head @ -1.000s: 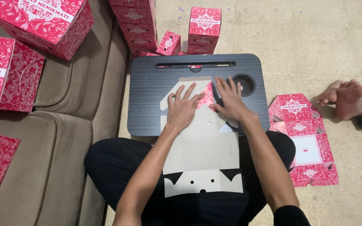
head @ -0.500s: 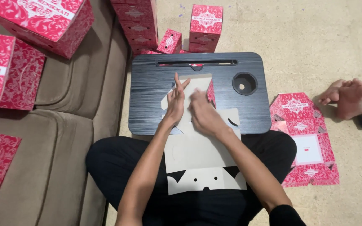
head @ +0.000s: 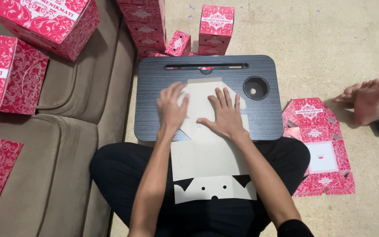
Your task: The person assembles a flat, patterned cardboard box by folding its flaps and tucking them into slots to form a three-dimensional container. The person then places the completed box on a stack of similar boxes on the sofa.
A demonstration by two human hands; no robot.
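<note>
Arms: bare from the elbows down, no watch or rings showing.
Left hand: bare, ungloved.
Right hand: bare, ungloved.
Sleeve: black, at right upper arm.
Legs: black trousers.

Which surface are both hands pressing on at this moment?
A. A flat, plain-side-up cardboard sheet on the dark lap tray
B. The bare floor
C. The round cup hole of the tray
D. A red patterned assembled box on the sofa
A: the left hand and right hand lie palm-down on the flat cardboard sheet, which rests on the dark lap tray.
</note>
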